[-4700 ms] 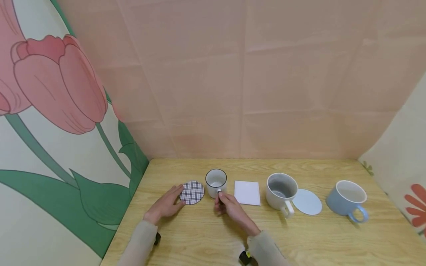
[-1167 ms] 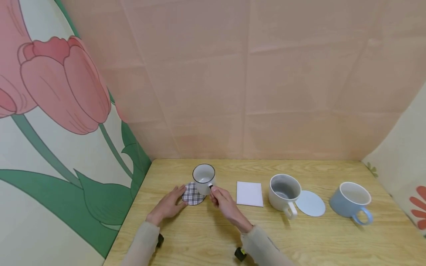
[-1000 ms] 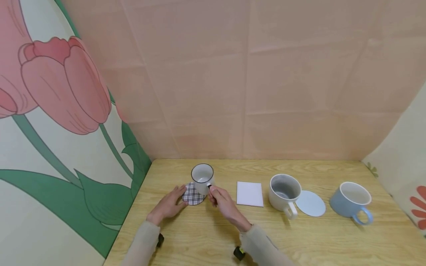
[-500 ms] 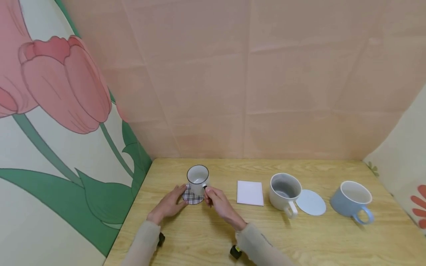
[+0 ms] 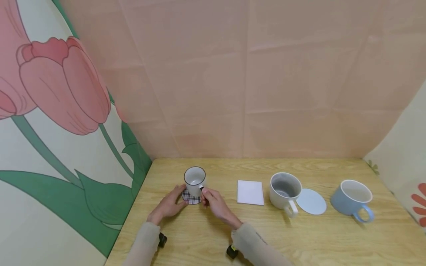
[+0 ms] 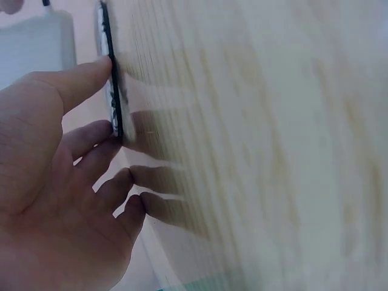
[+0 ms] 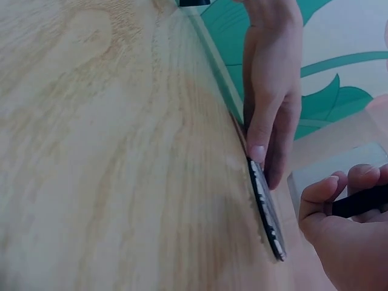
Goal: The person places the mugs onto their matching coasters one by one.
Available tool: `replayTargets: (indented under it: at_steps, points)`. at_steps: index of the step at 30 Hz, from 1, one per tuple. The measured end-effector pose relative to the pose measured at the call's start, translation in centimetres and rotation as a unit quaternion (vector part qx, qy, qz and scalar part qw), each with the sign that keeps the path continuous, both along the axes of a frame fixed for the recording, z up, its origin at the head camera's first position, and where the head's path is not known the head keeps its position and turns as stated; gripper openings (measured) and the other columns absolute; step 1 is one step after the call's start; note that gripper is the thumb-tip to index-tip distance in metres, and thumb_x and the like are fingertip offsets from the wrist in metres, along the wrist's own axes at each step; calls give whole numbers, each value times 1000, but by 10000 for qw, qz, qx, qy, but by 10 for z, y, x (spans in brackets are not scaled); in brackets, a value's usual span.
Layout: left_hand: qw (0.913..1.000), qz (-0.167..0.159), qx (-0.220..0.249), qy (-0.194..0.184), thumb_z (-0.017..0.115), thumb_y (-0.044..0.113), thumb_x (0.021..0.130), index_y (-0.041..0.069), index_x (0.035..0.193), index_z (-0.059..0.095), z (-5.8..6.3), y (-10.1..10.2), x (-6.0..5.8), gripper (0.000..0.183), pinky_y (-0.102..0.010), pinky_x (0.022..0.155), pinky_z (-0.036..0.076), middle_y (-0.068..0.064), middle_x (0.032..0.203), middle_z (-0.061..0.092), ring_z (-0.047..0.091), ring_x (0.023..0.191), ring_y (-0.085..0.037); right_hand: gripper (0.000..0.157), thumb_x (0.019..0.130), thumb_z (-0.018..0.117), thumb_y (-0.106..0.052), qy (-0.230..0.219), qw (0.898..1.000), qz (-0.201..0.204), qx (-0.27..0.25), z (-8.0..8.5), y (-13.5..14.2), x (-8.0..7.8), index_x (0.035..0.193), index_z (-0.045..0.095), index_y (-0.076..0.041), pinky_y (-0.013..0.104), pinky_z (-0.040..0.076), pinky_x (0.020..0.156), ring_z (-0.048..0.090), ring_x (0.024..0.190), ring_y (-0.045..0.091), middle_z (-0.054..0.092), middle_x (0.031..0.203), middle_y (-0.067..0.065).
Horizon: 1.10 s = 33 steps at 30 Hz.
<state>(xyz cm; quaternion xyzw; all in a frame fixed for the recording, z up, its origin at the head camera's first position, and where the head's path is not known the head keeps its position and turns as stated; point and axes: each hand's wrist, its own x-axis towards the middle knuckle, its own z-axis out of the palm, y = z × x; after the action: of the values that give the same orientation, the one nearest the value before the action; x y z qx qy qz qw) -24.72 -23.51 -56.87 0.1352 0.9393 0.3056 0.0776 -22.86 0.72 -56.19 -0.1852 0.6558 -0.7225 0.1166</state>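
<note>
My right hand (image 5: 215, 204) grips the handle of a white enamel mug (image 5: 193, 189) with a dark rim. The mug hangs upright over a round plaid coaster (image 5: 190, 200), hiding its far part in the head view. A small gap shows between the mug's base (image 6: 39, 51) and the coaster's edge in the left wrist view. My left hand (image 5: 169, 203) lies at the coaster's left side, fingers fairly straight, with thumb and forefinger touching its edge. Seen from the right wrist, the coaster (image 7: 267, 209) appears edge-on, and fingers curl around the black handle (image 7: 361, 202).
To the right on the wooden table (image 5: 199, 240) lie a square white coaster (image 5: 250, 193) and a round pale-blue coaster (image 5: 311, 201). A larger white mug (image 5: 281, 197) stands between them, and a light-blue mug (image 5: 346, 201) stands farther right. A pink cloth (image 5: 246, 92) hangs behind.
My right hand has lifted the enamel mug from between the coasters, carried it left over the plaid coaster and lowered it closer. The left hand stays at the coaster's edge.
</note>
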Motion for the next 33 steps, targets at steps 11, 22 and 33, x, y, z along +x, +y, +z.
replayTargets:
  at_steps: [11,22,33]
  points:
    - [9997,118,162,-119,70,28,104,11,165,39,3,2,2,71,-70,129,23,-21,171,37,24,161,-48,45,118,33,-20,30,10000,18,-30,-9,-8,-2,97,49,17,25,46,67,48,77,20,49,85,13]
    - [9993,243,121,-255,71,30,105,10,166,38,4,1,3,72,-67,130,23,-20,172,35,23,162,-45,45,118,32,-18,25,10000,47,15,-10,-14,-4,98,47,19,25,47,68,48,77,20,49,85,11]
    - [9994,211,123,-261,71,28,104,6,167,35,3,2,2,75,-68,130,24,-24,171,33,24,161,-48,44,117,34,-17,-34,10000,6,40,-12,-19,-3,96,48,18,26,47,68,48,77,22,49,85,12]
